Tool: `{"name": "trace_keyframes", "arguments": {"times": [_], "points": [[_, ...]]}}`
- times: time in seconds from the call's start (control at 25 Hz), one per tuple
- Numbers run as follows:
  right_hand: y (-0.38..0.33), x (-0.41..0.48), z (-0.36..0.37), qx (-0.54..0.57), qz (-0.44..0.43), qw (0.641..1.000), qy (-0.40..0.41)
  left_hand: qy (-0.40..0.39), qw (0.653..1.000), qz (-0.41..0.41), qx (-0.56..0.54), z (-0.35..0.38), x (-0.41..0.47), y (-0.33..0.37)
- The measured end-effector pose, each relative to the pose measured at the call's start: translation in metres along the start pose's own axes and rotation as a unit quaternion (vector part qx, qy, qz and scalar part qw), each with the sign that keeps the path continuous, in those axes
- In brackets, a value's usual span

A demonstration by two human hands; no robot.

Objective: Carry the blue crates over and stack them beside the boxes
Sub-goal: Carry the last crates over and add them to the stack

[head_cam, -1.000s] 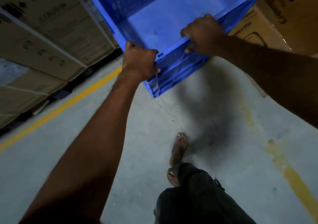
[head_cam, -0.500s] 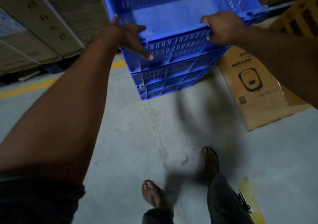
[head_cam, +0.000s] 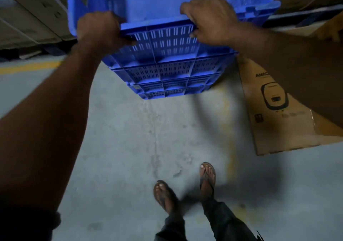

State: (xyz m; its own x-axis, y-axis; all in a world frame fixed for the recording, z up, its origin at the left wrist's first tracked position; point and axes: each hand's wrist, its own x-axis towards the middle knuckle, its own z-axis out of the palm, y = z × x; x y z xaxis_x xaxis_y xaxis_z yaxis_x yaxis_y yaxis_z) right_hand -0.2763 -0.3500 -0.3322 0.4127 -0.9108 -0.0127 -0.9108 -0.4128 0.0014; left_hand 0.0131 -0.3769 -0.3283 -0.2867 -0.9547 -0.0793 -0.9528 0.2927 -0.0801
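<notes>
Warehouse: stacked cartons (head_cam: pixel 31 16), concrete floor (head_cam: pixel 130 138), yellow aisle line (head_cam: pixel 27 67).

Hands (head_cam: pixel 100 31) (both) on crate (head_cam: pixel 167 42)

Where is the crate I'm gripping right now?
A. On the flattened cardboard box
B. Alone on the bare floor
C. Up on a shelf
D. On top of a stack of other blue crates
D: both the left hand and right hand grip the near rim of the top crate, with more blue crates stacked beneath it.
</notes>
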Motion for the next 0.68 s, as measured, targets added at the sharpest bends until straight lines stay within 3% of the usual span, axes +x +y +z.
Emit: {"name": "trace_keyframes", "arguments": {"times": [0.08,0.2,0.36,0.44,0.52,0.56,0.6,0.68], "points": [[0.016,-0.01,0.001,-0.01,-0.022,1.0,0.004,0.009,1.0,-0.024,0.001,0.002,-0.005,0.006],[0.034,-0.021,0.007,-0.038,0.029,0.999,0.024,0.054,0.998,-0.026,-0.004,0.006,-0.011,0.009],[0.01,-0.032,0.031,-0.083,0.111,0.978,0.159,0.12,0.991,-0.054,-0.027,0.017,-0.02,0.012],[-0.008,-0.051,0.061,-0.083,0.159,0.955,0.238,0.251,0.961,-0.092,-0.073,0.042,-0.034,0.028],[-0.022,-0.069,0.114,-0.073,0.184,0.925,0.323,0.431,0.884,-0.094,-0.153,0.09,-0.049,0.052],[-0.027,-0.075,0.143,-0.054,0.187,0.917,0.348,0.479,0.853,-0.091,-0.187,0.119,-0.053,0.06],[-0.028,-0.077,0.172,-0.031,0.188,0.916,0.354,0.487,0.844,-0.097,-0.204,0.148,-0.054,0.066],[-0.013,-0.079,0.229,0.001,0.185,0.923,0.337,0.442,0.866,-0.115,-0.205,0.207,-0.048,0.074]]}}
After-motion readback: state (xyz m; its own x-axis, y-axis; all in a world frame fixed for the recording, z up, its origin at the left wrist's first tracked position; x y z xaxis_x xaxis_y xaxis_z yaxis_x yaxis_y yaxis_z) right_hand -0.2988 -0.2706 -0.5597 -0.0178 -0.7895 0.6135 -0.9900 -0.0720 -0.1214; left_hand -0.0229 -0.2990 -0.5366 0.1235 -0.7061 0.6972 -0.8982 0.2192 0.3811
